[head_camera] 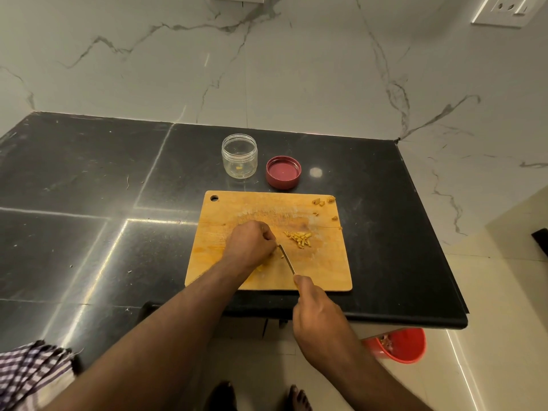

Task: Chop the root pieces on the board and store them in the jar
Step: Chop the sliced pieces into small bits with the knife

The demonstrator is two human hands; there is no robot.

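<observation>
My cutting board (323, 271) is a warm honey-yellow wood, paler and scuffed whitish across the middle. The chopped root pieces (299, 239) are mustard-yellow, and the bits at the far right corner (323, 201) run browner. The knife blade (287, 259) glints silver-grey. The jar (239, 155) is clear, with a speck of yellow at the bottom; its lid (283, 172) is dull maroon-red. The counter (89, 179) is glossy black, the wall (267, 69) white marble with grey veins. There's a bright red bin (406, 345) below, and purple-and-white checked cloth (26, 372) at my left.
</observation>
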